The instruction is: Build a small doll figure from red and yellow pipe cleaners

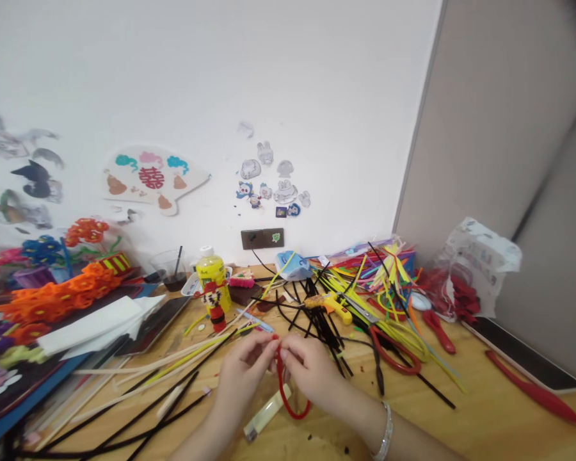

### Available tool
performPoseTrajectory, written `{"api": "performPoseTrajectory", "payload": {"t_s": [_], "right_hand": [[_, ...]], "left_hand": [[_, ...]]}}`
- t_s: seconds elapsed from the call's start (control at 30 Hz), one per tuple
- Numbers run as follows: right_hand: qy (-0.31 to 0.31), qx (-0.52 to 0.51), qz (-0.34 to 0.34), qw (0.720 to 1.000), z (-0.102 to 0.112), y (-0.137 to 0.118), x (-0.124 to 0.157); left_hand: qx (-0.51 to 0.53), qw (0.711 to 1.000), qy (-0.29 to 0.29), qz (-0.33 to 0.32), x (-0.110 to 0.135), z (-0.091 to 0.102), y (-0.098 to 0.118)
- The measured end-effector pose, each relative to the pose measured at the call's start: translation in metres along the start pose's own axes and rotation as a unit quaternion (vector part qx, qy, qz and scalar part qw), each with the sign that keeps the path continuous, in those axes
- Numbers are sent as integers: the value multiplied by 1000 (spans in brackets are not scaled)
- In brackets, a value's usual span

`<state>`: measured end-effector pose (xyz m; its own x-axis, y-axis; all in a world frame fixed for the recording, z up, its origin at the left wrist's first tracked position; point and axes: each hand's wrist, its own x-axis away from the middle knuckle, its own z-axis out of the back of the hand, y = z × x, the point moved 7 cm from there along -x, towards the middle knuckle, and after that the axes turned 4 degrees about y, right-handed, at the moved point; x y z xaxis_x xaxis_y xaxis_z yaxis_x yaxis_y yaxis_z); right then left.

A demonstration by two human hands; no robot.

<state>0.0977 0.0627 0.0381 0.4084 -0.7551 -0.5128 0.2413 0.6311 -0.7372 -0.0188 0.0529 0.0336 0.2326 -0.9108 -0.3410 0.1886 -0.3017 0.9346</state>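
Observation:
A red pipe cleaner (295,415) hangs in a loop below my two hands, close above the wooden table. My left hand (247,360) pinches one part of it between thumb and forefinger. Right beside it, my right hand (310,365) is closed on the same pipe cleaner, fingertips nearly touching those of the left. What the fingertips do at the pinch is partly hidden. A pale, flat cutter-like piece (269,413) lies on the table beneath the loop. Just behind my hands stands a small red and black figure (214,310) beside a yellow bottle (216,272).
Black pipe cleaners (321,320) spread behind my hands, with a yellow glue gun (333,307) and red-handled scissors (393,349) among them. Long pale and black strips (173,410) lie at left. A phone (523,355) rests at right, near a plastic bag (480,262). Orange flowers (67,294) stand at far left.

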Motion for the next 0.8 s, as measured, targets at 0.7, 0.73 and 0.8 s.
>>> {"api": "performPoseTrajectory", "payload": {"t_s": [0.7,0.73,0.8], "right_hand": [[-3,3,-11,1000,-13,14,5],[2,14,-11,1000,-12,14,5],[7,32,-12,999,-11,13,5]], "left_hand": [[35,998,-48,5,2,-11,-6],[32,998,-47,6,2,-11,-6],[13,999,-46,5,3,-12,-7]]}}
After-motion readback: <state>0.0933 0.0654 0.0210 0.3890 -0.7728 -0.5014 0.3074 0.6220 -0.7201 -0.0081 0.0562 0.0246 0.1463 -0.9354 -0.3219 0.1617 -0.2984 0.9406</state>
